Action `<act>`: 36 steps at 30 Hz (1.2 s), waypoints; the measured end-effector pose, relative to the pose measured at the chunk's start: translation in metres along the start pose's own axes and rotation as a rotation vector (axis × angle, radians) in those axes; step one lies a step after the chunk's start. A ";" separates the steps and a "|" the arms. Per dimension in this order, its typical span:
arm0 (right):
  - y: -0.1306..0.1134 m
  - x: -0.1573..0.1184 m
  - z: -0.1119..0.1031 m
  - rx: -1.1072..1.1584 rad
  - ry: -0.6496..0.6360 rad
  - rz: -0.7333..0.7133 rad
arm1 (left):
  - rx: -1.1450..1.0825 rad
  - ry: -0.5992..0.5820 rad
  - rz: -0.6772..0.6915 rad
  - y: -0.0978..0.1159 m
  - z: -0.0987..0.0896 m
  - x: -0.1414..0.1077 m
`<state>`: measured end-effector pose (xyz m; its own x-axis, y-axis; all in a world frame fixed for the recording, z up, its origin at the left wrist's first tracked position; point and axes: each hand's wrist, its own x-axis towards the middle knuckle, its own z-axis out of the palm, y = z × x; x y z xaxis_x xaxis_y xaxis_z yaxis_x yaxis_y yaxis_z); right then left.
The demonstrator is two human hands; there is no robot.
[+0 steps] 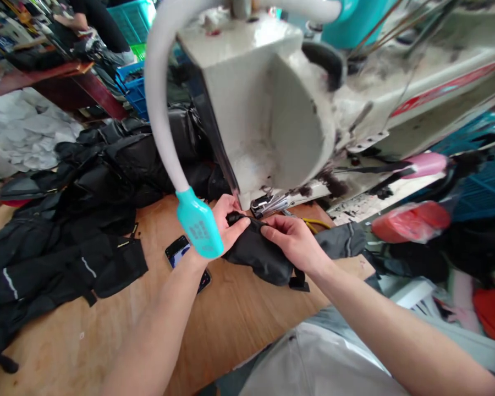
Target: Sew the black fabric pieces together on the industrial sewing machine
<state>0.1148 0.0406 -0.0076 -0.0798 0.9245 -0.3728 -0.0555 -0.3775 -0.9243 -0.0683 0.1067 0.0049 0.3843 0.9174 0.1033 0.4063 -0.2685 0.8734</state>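
Both hands grip a piece of black fabric [264, 256] at the needle area of a large white sewing machine [247, 110]. My left hand [227, 223] pinches the fabric's far left edge, its thumb on top and its fingers partly hidden behind the cloth. On the right side of the same edge, my right hand [291, 236] pinches between thumb and index finger. The fabric hangs loosely toward me over the wooden table, with a short black strap [299, 281] at its lower right. The metal presser parts [268, 204] sit just beyond my fingertips; the needle itself cannot be made out.
A turquoise-headed flexible lamp [200, 223] hangs over my left wrist. A phone [179, 250] lies on the wooden table [119, 330]. Black bag pieces [107, 165] are heaped at left. A red plastic-wrapped bundle [412, 220] is at right. Another person [103, 27] stands at the back left.
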 end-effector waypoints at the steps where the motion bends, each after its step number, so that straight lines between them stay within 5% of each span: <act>1: 0.000 0.002 0.000 0.002 0.017 -0.006 | 0.009 0.003 -0.011 -0.001 0.002 0.004; 11: -0.001 0.013 0.010 0.056 0.202 0.035 | -0.175 0.086 -0.142 -0.004 0.012 0.023; 19: -0.003 0.016 0.008 0.048 0.173 -0.016 | -0.283 0.177 -0.168 -0.012 0.018 0.032; 23: -0.004 0.020 0.001 -0.107 0.178 -0.101 | -0.082 0.188 -0.055 -0.020 0.009 0.044; 27: -0.009 0.023 -0.011 -0.273 0.113 -0.171 | 0.273 0.273 0.164 -0.012 -0.010 0.019; 31: -0.014 0.020 -0.026 -0.333 -0.057 -0.187 | 0.737 0.040 0.618 0.003 -0.015 -0.028; 33: -0.014 0.016 -0.031 -0.299 -0.143 -0.169 | 0.831 -0.065 0.711 0.005 -0.012 -0.039; 36: -0.008 0.009 -0.035 -0.227 -0.229 -0.131 | 0.887 -0.046 0.770 0.002 -0.007 -0.037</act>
<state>0.1493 0.0539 -0.0065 -0.3092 0.9188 -0.2454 0.1410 -0.2109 -0.9673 -0.0873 0.0746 0.0066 0.8027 0.4171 0.4262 0.4817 -0.8748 -0.0510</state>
